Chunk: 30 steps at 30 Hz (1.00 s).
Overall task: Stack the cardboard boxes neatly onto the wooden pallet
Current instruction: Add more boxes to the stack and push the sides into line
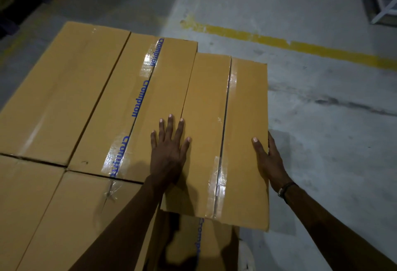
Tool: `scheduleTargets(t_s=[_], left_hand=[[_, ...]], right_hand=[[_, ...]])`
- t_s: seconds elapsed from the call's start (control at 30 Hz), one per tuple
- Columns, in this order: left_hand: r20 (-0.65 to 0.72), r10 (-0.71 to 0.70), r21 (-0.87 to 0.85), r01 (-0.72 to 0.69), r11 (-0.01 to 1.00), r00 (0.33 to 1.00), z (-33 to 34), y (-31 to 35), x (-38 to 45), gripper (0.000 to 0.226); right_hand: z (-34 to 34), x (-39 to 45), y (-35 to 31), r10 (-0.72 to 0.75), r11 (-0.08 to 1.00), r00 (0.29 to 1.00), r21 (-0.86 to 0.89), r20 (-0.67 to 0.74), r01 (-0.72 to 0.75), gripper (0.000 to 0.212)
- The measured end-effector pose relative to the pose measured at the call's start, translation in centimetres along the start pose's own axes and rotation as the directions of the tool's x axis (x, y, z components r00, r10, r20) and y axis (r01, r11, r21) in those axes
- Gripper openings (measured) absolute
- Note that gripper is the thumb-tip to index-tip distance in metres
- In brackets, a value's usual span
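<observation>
Tan taped box (225, 133), long, flaps sealed.

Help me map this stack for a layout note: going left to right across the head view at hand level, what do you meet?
Plain box → blue-lettered taped box → left hand → clear-taped box → right hand → concrete floor.

Warehouse, concrete floor (322, 120) w/ yellow line (300, 45), taped cardboard boxes (64, 88) stacked
</observation>
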<state>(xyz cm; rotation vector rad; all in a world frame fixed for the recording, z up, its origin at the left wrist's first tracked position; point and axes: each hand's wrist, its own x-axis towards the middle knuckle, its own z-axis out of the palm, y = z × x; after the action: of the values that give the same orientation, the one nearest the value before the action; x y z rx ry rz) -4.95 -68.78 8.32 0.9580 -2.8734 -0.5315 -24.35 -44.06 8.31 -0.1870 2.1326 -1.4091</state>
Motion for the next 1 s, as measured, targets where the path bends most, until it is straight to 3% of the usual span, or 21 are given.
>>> scheduleTargets(t_s=[0.27,0.5,0.7,0.9,1.0], left_hand=[[0.129,0.118,0.079,-0.129,0.989,0.985,-0.6,-2.2,-5.7,0.078],[0.222,0.201,0.132,-0.234,0.963,0.954,-1.2,-4.0,-9.8,0.095],[0.253,0.216,0.089,-0.245,0.966,0.943,-2.1,-3.8,-10.1,0.104],[0.277,0.248,-0.022,-0.252,0.967,0.928,-3.2,-4.5,-10.1,0.134],[0.254,0.271,-0.014,-0.276,0.961,0.929,-2.8,-5.0,-10.0,0.136]], right_hand=[[0.1,-7.6,2.0,0.018,1.000,0.999,-0.005,0.043,-0.018,0.079],[1.5,-14.7,4.5,0.059,0.994,0.998,0.092,-0.035,-0.056,0.072],[2.1,-14.3,4.3,0.055,0.988,0.992,0.150,-0.110,-0.038,0.084],[1.9,-12.4,3.6,-0.001,0.988,0.995,0.152,-0.099,0.016,0.061],[1.9,-11.6,3.2,-0.002,0.990,0.994,0.140,-0.109,0.017,0.061]])
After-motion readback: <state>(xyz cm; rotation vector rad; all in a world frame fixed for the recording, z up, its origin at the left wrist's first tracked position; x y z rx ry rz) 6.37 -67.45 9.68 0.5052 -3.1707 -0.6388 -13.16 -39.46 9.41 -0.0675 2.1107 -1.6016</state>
